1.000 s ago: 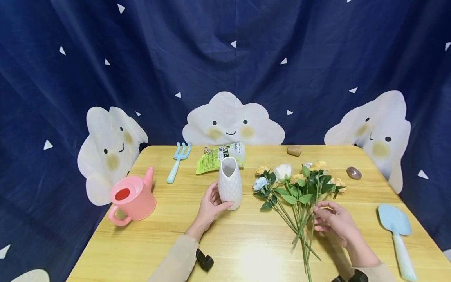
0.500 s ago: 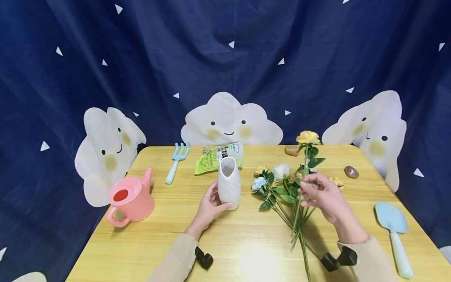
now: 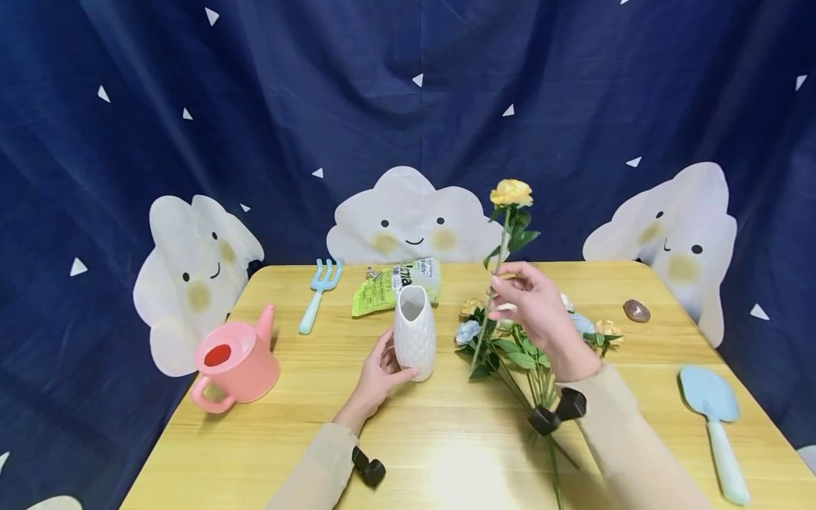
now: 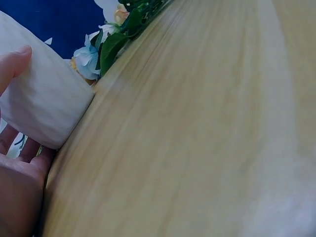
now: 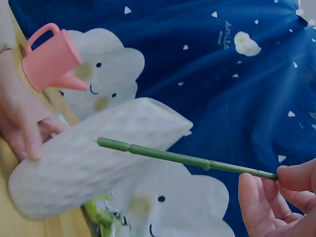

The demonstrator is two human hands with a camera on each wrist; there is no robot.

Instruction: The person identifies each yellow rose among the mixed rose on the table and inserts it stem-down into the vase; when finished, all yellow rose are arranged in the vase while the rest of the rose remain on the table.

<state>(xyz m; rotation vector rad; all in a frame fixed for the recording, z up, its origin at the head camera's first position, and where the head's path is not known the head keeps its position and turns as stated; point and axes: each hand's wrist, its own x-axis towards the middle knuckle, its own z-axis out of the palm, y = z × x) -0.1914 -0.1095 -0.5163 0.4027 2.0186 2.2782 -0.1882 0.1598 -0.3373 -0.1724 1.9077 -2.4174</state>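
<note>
Around the lower body of the white vase (image 3: 416, 336), my left grip (image 3: 377, 375) is wrapped, thumb across the near face and fingers at the left side. The vase stands upright on the bench (image 3: 357, 460), base touching the wood and mouth facing up (all positions below refer to this vase).

To the right of the vase, my right grip (image 3: 529, 304) pinches the yellow rose (image 3: 512, 193) by its green stem (image 5: 168, 155), between thumb and fingertips. The bloom is uppermost, higher than the vase mouth. The stem is slanted, and its lower end is free and outside the vase.

Also right of the vase, other flowers (image 3: 523, 360) lie on the bench, partly hidden by my right sleeve (image 3: 625, 425). Farther right are a purplish-brown stone (image 3: 637, 310) and, nearer to me, a pale blue trowel (image 3: 709, 393), handle toward me.

Left of the vase stands a pink watering can (image 3: 248, 365). Behind the vase and to its left lies a blue hand fork (image 3: 316, 301), tines pointing away from me. Directly behind the vase is a green packet (image 3: 382, 290), partly covered by it. Beyond the vase and packet hangs a dark blue curtain (image 3: 357, 92) with smiling clouds.
</note>
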